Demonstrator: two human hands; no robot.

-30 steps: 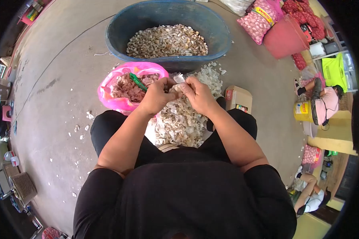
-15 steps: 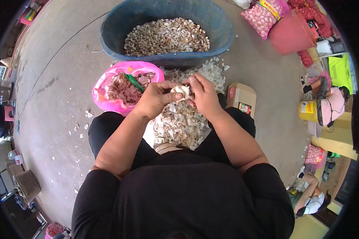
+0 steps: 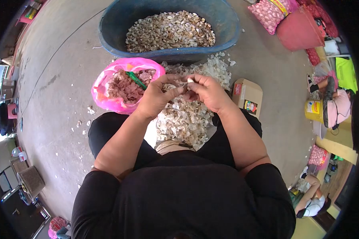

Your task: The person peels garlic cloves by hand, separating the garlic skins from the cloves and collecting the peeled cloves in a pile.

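Note:
My left hand (image 3: 157,95) is closed around a partly hidden garlic bulb (image 3: 170,86), its thumb pointing toward the other hand. Close beside it, my right hand (image 3: 205,92) pinches a small whitish piece (image 3: 190,80), seemingly a garlic clove, between thumb and fingers. Under both hands lies a heap of pale, papery garlic skins (image 3: 183,121). To the left sits a pink plastic bag (image 3: 99,89) with reddish skins and a green-handled item (image 3: 136,80) in it. Beyond the hands, a blue tub (image 3: 169,51) holds a layer of cloves (image 3: 171,32).
An open cardboard box (image 3: 253,91) lies at the right. Farther right are a red tub (image 3: 299,31), a mesh sack of garlic (image 3: 265,15), a yellow bucket (image 3: 314,109) and two seated people (image 3: 338,107). Crates (image 3: 31,180) stand at the far left.
The bulb between my hands is now mostly covered by my left fingers. My right hand has shifted slightly right, and a small pale piece shows at its fingertips. The view has shifted a little.

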